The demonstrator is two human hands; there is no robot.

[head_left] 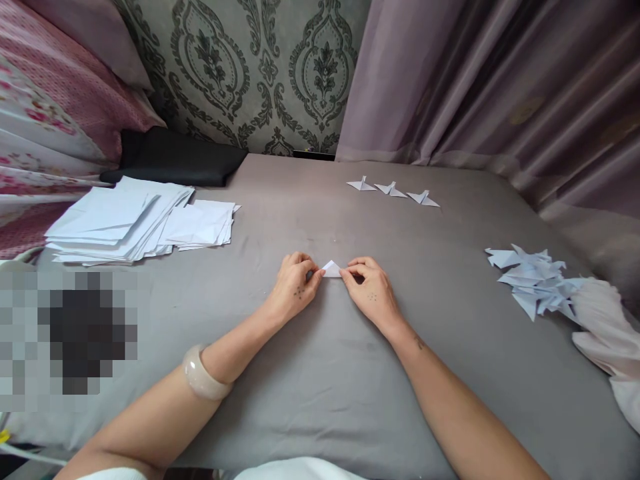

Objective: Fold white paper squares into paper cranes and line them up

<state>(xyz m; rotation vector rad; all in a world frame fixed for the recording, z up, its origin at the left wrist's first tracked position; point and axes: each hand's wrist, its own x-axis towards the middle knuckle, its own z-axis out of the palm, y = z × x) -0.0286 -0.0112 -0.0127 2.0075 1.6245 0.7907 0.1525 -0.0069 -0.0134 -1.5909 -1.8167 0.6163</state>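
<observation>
Head view: one folded paper (331,271), at centre, left hand (296,281) pinching its nine-o'clock corner, right hand (373,288) its three-o'clock corner; creases likely come sharpest with edges aligned and both pinches even.

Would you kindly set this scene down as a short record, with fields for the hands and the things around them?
Folded paper: white, triangular, peak pointing away from the person
Left hand: pinches the left corner
Right hand: pinches the right corner
Left forearm: pale bangle
Left side: large sheets stacked beside small sheets
Far side, right of centre: three paper cranes in a row
Right side: heap of folded papers
</observation>
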